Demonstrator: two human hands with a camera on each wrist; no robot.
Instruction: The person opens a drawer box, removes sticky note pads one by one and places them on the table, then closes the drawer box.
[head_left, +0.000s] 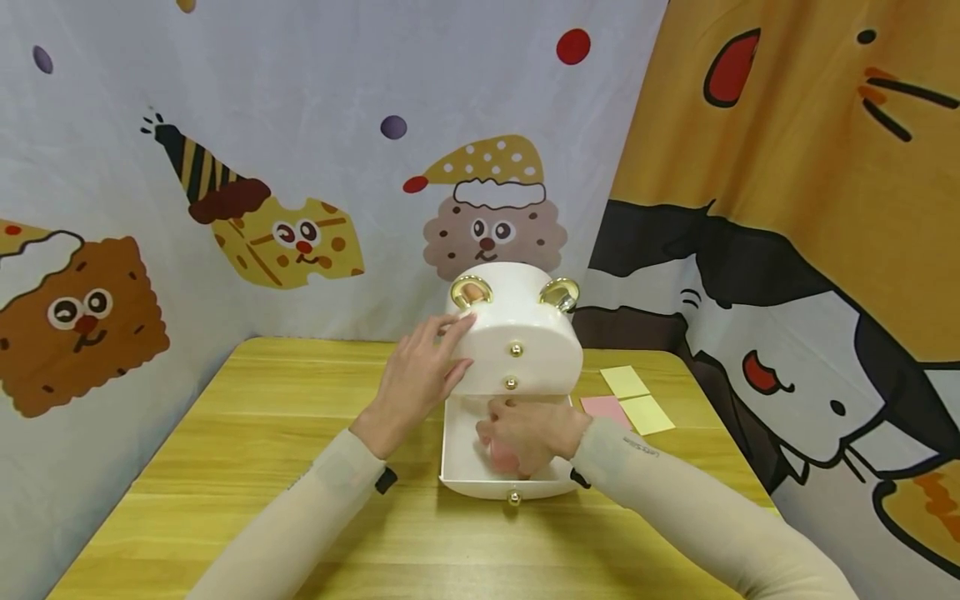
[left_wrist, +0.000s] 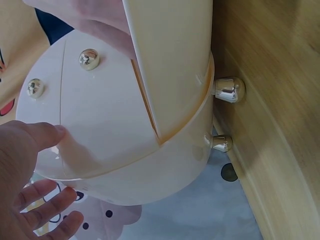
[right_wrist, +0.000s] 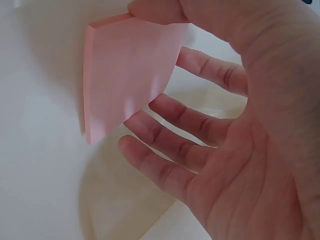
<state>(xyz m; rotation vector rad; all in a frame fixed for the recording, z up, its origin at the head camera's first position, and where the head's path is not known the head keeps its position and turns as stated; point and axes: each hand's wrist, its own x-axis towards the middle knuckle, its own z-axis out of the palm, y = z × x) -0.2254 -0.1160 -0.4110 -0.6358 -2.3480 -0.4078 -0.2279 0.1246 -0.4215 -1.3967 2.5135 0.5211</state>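
Note:
A white rounded desktop drawer box (head_left: 506, 312) with gold ears and gold knobs stands on the table, its bottom drawer (head_left: 457, 479) pulled out. Inside that drawer my right hand (head_left: 534, 433) pinches a pink sticky note pad (right_wrist: 127, 70) between thumb and fingers. The right wrist view shows the pad tilted, with a shadow on the white surface behind it. My left hand (head_left: 411, 377) rests against the box's left side, thumb touching the front (left_wrist: 95, 135) and the other fingers spread past its edge.
Two yellow sticky note pads (head_left: 624, 382) and a pink one (head_left: 600, 407) lie on the wooden table (head_left: 315, 408) right of the box. Behind the table hangs a cartoon-printed cloth (head_left: 315, 100). The open drawer juts toward the table's front.

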